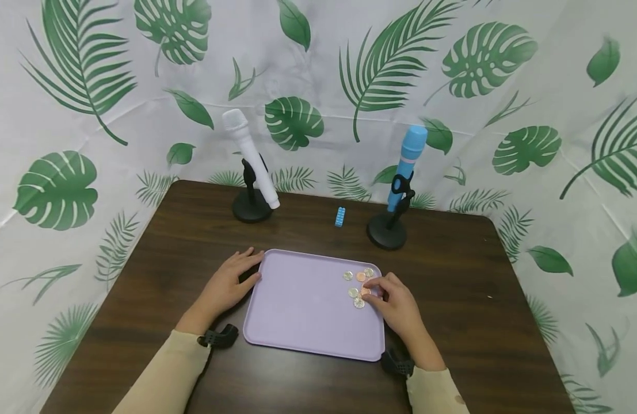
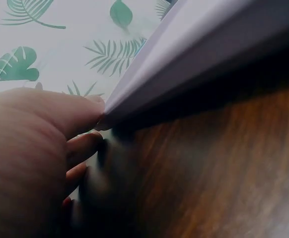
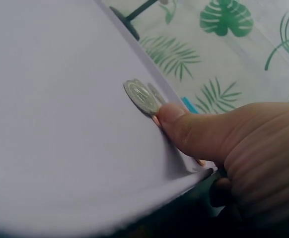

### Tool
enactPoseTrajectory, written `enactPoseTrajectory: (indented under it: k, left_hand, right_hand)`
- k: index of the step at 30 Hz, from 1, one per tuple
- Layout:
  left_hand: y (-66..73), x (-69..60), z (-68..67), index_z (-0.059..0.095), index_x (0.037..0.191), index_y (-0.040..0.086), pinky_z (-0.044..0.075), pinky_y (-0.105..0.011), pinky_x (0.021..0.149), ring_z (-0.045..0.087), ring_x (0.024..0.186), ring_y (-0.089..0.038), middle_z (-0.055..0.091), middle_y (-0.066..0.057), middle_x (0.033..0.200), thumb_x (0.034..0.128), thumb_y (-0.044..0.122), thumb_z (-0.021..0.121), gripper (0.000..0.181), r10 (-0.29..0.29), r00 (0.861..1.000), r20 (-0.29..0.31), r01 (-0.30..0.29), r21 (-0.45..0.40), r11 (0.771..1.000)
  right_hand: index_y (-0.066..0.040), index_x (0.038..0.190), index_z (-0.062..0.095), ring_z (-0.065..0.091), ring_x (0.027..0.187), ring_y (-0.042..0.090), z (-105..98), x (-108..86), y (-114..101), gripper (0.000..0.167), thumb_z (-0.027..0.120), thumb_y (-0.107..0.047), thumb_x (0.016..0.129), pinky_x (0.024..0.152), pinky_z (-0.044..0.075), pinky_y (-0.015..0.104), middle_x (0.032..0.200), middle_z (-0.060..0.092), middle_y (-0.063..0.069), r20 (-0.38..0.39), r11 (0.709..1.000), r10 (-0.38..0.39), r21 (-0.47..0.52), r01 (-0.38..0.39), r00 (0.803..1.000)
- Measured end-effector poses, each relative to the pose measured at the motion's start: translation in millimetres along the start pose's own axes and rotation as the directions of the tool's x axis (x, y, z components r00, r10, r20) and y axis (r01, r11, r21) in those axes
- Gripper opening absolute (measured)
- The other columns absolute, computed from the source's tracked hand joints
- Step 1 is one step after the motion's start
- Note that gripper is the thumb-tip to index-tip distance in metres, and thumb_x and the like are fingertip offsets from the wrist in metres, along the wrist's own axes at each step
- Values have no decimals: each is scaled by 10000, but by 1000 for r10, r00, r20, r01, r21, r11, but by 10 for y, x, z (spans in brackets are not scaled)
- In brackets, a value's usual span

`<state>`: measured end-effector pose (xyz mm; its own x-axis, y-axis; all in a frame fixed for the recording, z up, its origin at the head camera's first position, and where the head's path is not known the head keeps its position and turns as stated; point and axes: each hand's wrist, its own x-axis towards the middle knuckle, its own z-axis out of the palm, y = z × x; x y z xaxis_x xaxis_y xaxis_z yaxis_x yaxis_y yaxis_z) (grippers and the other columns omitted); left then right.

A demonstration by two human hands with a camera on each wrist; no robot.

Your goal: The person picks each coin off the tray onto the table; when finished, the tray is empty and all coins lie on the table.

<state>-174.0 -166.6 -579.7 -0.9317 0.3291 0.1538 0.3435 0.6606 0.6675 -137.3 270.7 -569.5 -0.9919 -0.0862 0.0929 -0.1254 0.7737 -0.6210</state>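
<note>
A lilac tray (image 1: 308, 305) lies on the table with several silver and copper-coloured coins near its right side. My right hand (image 1: 398, 307) reaches over the right rim, thumb and index finger pinching a copper coin (image 1: 366, 291). Close beside it lie silver coins (image 1: 353, 292); another copper coin (image 1: 361, 276) sits a little farther back. In the right wrist view, the thumb (image 3: 184, 126) covers most of the copper coin, next to a silver coin (image 3: 140, 97). My left hand (image 1: 225, 287) touches the tray's left rim with extended fingers; its thumb (image 2: 80, 111) meets the edge.
Behind the tray, a white microphone (image 1: 251, 152) leans in a black stand at the left. A blue microphone (image 1: 408, 155) stands in another black stand (image 1: 386, 231) at the right. Between them lies a small blue studded block (image 1: 340, 217). A leaf-patterned cloth (image 1: 318, 75) hangs behind the table.
</note>
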Motion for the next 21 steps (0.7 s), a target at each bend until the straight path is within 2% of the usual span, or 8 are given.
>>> enactPoseTrajectory:
  k: [6, 12, 17, 21]
  left_hand:
    - [32, 11, -1, 559, 1609, 159, 237, -622, 1359, 407, 1625, -364, 556, -83, 1659, 1061, 243, 724, 578, 0, 1000, 8, 0, -4, 1000]
    - [31, 9, -1, 559, 1607, 146, 241, -621, 1359, 412, 1623, -365, 555, -106, 1658, 1065, 232, 713, 569, -1, 1000, 9, 1, -6, 1000]
    - [26, 15, 7, 539, 1619, 133, 243, -621, 1358, 408, 1623, -372, 533, -147, 1669, 1078, 221, 681, 566, -20, 1000, -1, 20, -8, 1000]
    - [17, -1, 7, 534, 1622, 126, 237, -613, 1363, 403, 1627, -364, 532, -141, 1671, 1081, 216, 676, 566, -29, 1000, 4, 29, -5, 1000]
  right_hand:
    - [-257, 932, 674, 544, 782, 149, -9, -17, 42, 256, 925, -226, 895, 635, 470, 232, 886, 547, -20, -34, 996, -2, 92, 5, 999]
    - [-203, 984, 649, 567, 790, 182, 9, -36, 116, 235, 868, -129, 944, 638, 488, 239, 909, 608, 21, -71, 974, 62, 221, -45, 996]
    - [-191, 1023, 649, 590, 877, 197, -10, -8, 119, 183, 827, -171, 990, 689, 497, 237, 974, 663, 35, -80, 966, 104, 247, -82, 991]
    - [-150, 1016, 674, 603, 877, 171, -21, 20, 113, 164, 831, -191, 991, 696, 503, 213, 979, 674, 54, -154, 948, 127, 308, -75, 980]
